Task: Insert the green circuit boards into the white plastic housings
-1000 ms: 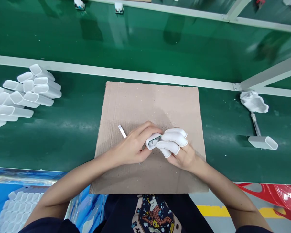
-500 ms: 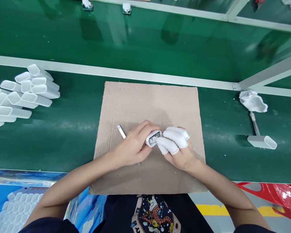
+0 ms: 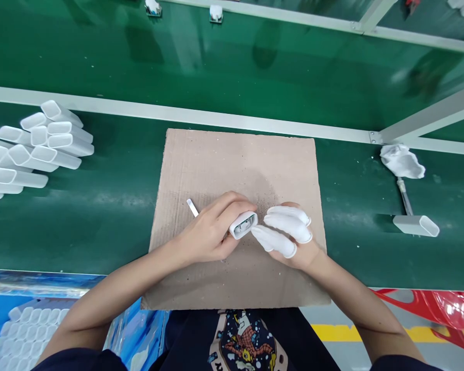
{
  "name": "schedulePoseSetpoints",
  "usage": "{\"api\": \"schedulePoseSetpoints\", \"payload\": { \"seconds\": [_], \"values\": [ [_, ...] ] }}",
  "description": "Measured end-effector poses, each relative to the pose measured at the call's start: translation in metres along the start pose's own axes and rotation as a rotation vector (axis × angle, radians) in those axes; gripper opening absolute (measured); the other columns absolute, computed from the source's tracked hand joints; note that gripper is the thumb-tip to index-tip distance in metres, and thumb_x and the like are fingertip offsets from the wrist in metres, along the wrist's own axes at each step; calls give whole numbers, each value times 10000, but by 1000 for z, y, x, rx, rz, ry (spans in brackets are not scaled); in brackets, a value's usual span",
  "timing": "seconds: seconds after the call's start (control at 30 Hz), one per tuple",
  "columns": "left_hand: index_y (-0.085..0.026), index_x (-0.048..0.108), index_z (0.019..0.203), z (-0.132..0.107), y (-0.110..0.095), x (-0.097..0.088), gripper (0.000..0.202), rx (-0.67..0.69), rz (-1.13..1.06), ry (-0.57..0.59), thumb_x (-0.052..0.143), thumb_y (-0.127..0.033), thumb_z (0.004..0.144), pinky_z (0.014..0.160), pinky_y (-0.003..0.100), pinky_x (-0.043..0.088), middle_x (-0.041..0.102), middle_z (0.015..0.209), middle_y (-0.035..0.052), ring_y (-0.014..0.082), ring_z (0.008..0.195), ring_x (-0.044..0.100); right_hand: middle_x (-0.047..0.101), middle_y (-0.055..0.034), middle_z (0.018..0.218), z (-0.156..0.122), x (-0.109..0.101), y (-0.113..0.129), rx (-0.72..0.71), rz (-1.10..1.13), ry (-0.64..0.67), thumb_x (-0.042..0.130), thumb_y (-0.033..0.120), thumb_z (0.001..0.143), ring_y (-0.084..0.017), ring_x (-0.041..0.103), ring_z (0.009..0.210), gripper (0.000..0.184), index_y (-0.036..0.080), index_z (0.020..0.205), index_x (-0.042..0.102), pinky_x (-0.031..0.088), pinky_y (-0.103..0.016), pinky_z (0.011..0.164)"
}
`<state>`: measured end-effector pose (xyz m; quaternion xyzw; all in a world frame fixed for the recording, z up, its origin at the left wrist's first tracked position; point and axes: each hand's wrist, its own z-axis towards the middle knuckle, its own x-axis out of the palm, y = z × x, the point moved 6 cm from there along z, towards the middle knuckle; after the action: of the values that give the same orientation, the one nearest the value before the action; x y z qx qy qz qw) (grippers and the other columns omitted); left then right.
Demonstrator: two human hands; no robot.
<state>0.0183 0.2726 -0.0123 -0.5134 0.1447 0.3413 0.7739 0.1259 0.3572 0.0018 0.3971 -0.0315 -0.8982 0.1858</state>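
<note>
My left hand (image 3: 211, 232) is closed round a small white plastic housing (image 3: 243, 224), its open end turned to the right with metal parts showing inside. My right hand (image 3: 290, 234) wears white finger cots; its fingers are stretched out, and one covered fingertip touches the housing's open end. Both hands rest over a brown cardboard sheet (image 3: 235, 159) on the green bench. A short white strip (image 3: 192, 207) lies on the cardboard just left of my left hand.
A pile of several white rectangular tubes (image 3: 31, 152) lies at the left. At the right are one single white tube (image 3: 415, 225), a thin tool (image 3: 404, 196) and a crumpled white wad (image 3: 402, 161). A metal rail (image 3: 100, 107) crosses behind the cardboard. A blue tray of white tubes (image 3: 23, 324) sits lower left.
My right hand's fingers have drawn back a little to the right from the housing and spread. My left hand keeps hold of the housing, tilted slightly.
</note>
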Motion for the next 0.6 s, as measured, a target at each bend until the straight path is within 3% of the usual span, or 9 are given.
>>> {"api": "schedulePoseSetpoints", "payload": {
  "seconds": [0.3,0.43,0.6],
  "values": [
    [-177,466,1172,-1,1,3,302,6,3,-3,453,-130,874,773,352,527,584,1016,106,206,936,579,553,-33,1043,-9,7,3,-30,8,58,570,98,803,-199,532,988,278,265,1021,616,514,-378,778],
    [-162,475,1153,-1,1,1,286,21,14,-10,463,-118,871,771,340,528,582,1009,110,199,923,579,549,-36,984,-3,1,1,-19,-26,-10,595,103,816,-194,540,940,226,254,984,581,530,-366,726],
    [-155,490,1125,0,-1,2,294,56,83,-4,460,-81,842,774,341,528,588,1006,113,201,909,574,551,-61,934,0,5,-2,-4,-2,57,588,108,839,-211,531,910,150,192,957,551,538,-392,754]
  ]
}}
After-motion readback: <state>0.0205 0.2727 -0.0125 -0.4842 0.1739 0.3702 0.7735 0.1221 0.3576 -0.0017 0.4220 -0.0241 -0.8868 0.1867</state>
